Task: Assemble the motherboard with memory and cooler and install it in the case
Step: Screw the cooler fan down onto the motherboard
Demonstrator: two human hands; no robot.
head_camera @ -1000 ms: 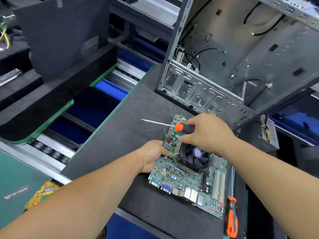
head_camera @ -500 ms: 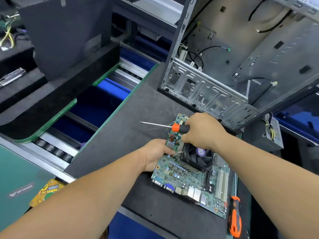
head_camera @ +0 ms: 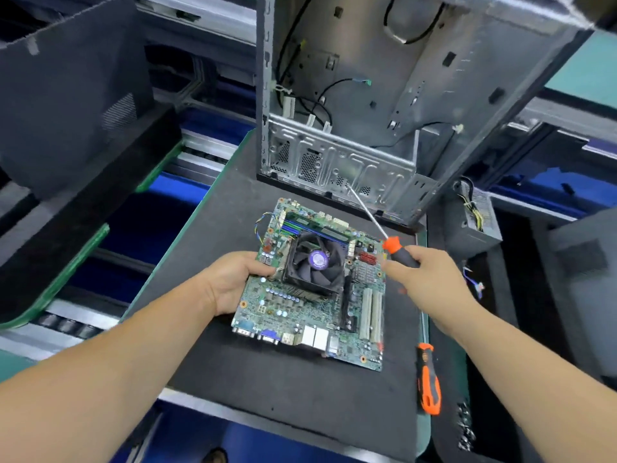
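Right hand (head_camera: pixel 430 279), gripping the screwdriver (head_camera: pixel 399 250), has swung clear of the cooler (head_camera: pixel 315 262); left hand (head_camera: pixel 233 282) grips the motherboard (head_camera: pixel 300 315), apparently ready for the case (head_camera: pixel 367 95).

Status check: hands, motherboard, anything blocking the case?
Left hand grips green motherboard edge. Right hand holds orange-and-black screwdriver, raised off board. Black cooler fan mounted. Open metal case behind board; nothing blocking.

Dark mat bench (head_camera: pixel 300 389), roller conveyor (head_camera: pixel 197 152) behind, blue floor.
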